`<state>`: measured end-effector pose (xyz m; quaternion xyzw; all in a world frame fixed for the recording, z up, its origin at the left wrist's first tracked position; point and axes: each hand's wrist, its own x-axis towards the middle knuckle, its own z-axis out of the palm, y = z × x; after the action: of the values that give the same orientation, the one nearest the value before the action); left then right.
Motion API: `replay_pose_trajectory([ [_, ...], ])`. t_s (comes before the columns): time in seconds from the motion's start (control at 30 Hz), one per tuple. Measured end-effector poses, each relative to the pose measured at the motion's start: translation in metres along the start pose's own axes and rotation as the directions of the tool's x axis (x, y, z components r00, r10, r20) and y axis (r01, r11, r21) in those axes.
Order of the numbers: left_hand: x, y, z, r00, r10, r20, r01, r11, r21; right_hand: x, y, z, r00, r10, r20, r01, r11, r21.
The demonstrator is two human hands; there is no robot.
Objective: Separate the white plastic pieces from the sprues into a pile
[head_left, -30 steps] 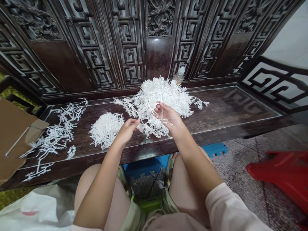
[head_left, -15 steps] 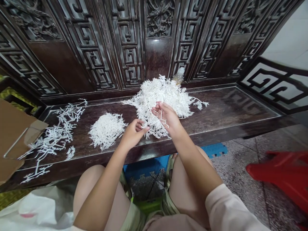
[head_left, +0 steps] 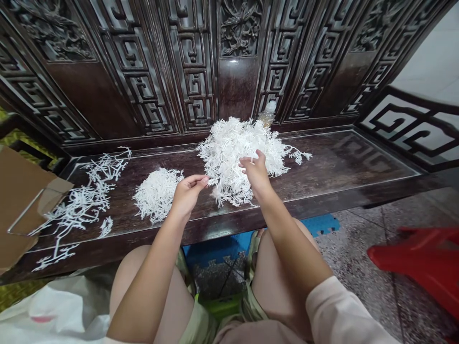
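fig. 1. my two hands over a dark wooden desk (head_left: 333, 162), seen from my head. right hand (head_left: 256, 174): fingers (head_left: 252, 162) drawn narrowly together, tips resting on the large heap of white branching sprigs (head_left: 233, 155); whether they pinch a sprig, i cannot tell. left hand (head_left: 188, 196): fingers (head_left: 196, 180) loosely open and extended, no sprig visibly held, tips just beside the left edge of the large heap. the large heap lies near the middle of the desk, toward its back. a smaller, denser heap of sprigs (head_left: 157, 196) lies to its left, just beside my left hand. loose sprigs (head_left: 86, 200) are strewn further left, near a cardboard sheet (head_left: 21, 200) at the desk's left end. a clear plastic bottle (head_left: 267, 114) stands behind the large heap, before the carved wooden back panel (head_left: 193, 71). below the desk: my bare thighs (head_left: 267, 282), a white plastic sack (head_left: 46, 310), a blue foam mat (head_left: 319, 224) and a red plastic stool (head_left: 416, 258). a pale pink sleeve (head_left: 344, 310) covers my upper right arm.
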<state>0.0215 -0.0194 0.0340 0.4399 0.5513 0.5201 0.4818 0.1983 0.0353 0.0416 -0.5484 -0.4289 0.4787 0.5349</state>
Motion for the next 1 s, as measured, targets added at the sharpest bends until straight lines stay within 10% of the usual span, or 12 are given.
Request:
replay_pose_trajectory([
  [0.17, 0.004, -0.004, 0.000, 0.997, -0.071, -0.039, 0.060, 0.972, -0.227, -0.018, 0.003, 0.014, 0.920, -0.392, 0.005, 0.354, 0.825, -0.441],
  [0.3, 0.005, -0.003, -0.002, 0.994, -0.113, 0.001, 0.106, 0.923, -0.369, -0.036, -0.007, 0.022, 0.841, -0.504, 0.197, 0.533, 0.709, -0.461],
  [0.53, 0.007, 0.005, -0.011, 0.994, -0.110, 0.023, 0.110, 0.909, -0.401, -0.036, 0.000, 0.027, 0.722, -0.292, 0.627, 0.505, 0.842, -0.189],
  [1.0, 0.007, 0.006, -0.017, 0.997, -0.050, 0.062, 0.066, 0.951, -0.301, -0.032, 0.015, 0.035, 0.715, -0.178, 0.676, 0.415, 0.886, -0.206],
])
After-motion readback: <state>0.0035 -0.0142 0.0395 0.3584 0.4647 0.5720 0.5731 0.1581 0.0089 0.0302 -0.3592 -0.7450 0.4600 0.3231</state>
